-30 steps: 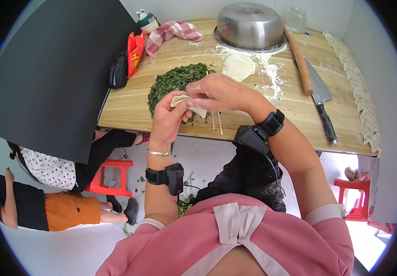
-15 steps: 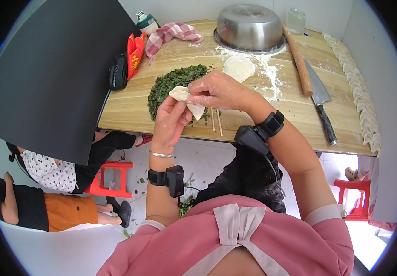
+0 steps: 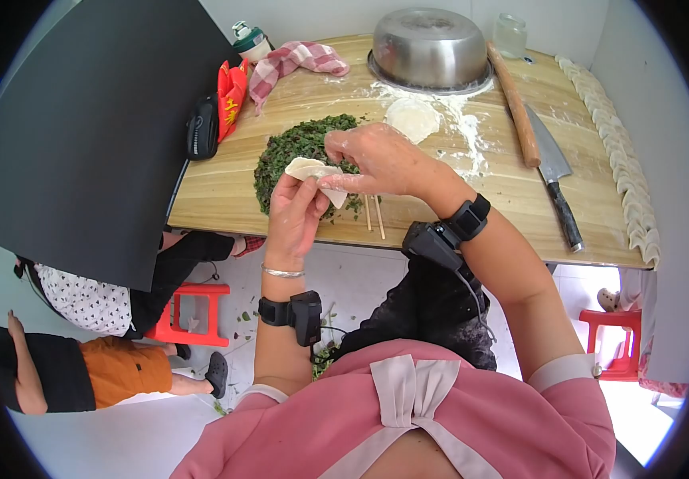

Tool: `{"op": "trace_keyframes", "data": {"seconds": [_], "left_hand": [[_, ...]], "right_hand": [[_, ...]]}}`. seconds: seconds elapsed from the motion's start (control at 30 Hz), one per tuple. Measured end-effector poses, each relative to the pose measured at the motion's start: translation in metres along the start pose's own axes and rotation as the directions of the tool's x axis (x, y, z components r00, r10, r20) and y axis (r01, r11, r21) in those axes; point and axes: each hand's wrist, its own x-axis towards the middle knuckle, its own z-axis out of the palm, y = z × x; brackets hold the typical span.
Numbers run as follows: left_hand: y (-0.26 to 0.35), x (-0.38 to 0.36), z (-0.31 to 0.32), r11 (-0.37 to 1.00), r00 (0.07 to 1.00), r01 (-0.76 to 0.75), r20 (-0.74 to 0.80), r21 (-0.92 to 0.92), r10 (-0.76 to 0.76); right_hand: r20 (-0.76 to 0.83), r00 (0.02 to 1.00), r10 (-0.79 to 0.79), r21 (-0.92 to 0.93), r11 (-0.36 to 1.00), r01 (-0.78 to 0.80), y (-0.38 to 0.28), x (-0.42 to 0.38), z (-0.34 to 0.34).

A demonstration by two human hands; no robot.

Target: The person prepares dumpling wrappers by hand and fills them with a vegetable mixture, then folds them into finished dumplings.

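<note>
My left hand holds a folded, pale dumpling between thumb and fingers, above the front edge of the table. At the dumpling's right side is my right hand, its thumb touching the dough and its index finger raised and bent apart from the thumb. Behind both hands lies a heap of chopped dark greens. Two chopsticks stick out toward the table's front edge. A round flat wrapper rests on the floured wood beyond my right hand.
A metal basin, a rolling pin, a knife and a glass jar are on the table. Dumplings line its right edge. A checked cloth and black case lie left. Two people are at left.
My right index finger has lifted away from the dumpling, and the dough's right end has shifted slightly. At the lower left, a person in orange shorts has moved.
</note>
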Motion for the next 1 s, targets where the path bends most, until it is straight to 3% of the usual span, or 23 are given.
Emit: {"op": "trace_keyframes", "data": {"seconds": [0.43,0.57,0.67,0.77,1.0], "left_hand": [[-0.001,-0.004,-0.004,0.976,0.996,0.067,0.041,0.208,-0.077],[-0.002,-0.003,0.001,0.976,0.998,0.054,0.016,0.213,-0.058],[-0.003,-0.003,0.004,0.993,1.000,-0.007,-0.014,0.114,0.009],[-0.002,-0.003,0.002,0.986,1.000,-0.014,0.027,0.169,0.010],[-0.002,-0.004,0.003,0.957,0.999,0.009,0.046,0.291,-0.023]], "right_hand": [[0.072,0.996,-0.052,-0.022,0.998,0.053,0.000,-0.003,0.007],[0.004,0.996,-0.093,0.039,0.995,0.092,0.000,-0.003,0.009],[-0.058,0.990,-0.132,0.098,0.986,0.138,0.000,-0.002,0.010],[0.062,0.996,-0.066,0.022,0.998,0.065,-0.003,-0.002,0.001],[0.059,0.997,-0.040,0.066,0.997,0.036,-0.004,-0.002,0.001]]}}
